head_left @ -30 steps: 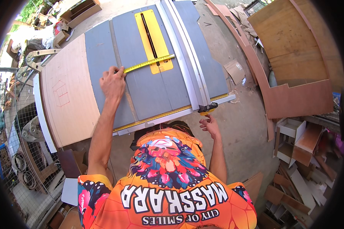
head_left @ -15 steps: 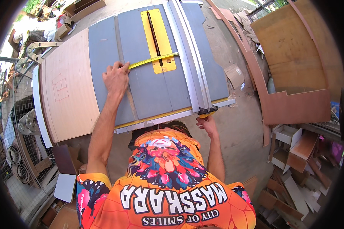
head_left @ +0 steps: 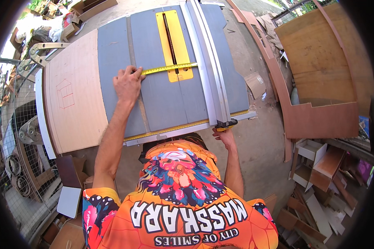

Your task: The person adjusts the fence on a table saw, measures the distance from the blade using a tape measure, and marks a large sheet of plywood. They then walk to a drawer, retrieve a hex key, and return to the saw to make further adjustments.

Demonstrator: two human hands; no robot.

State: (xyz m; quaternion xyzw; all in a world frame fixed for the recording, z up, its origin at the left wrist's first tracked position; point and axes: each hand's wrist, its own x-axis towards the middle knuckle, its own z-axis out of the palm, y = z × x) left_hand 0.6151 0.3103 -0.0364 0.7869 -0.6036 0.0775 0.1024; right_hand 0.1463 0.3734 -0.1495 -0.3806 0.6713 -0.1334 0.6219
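Left hand pinches the near end of a yellow tape measure over a grey saw table. Right hand is at the black-and-yellow handle of the metal fence; its grip cannot be told. Concrete floor shows beyond, brown panels to the right. Tape extends rightward from the left hand, across the yellow plate, to the fence.

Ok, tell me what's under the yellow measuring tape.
The measuring tape crosses the grey tabletop and the yellow plate with its dark slot. The surface directly beneath it is covered, so any marks there cannot be seen.
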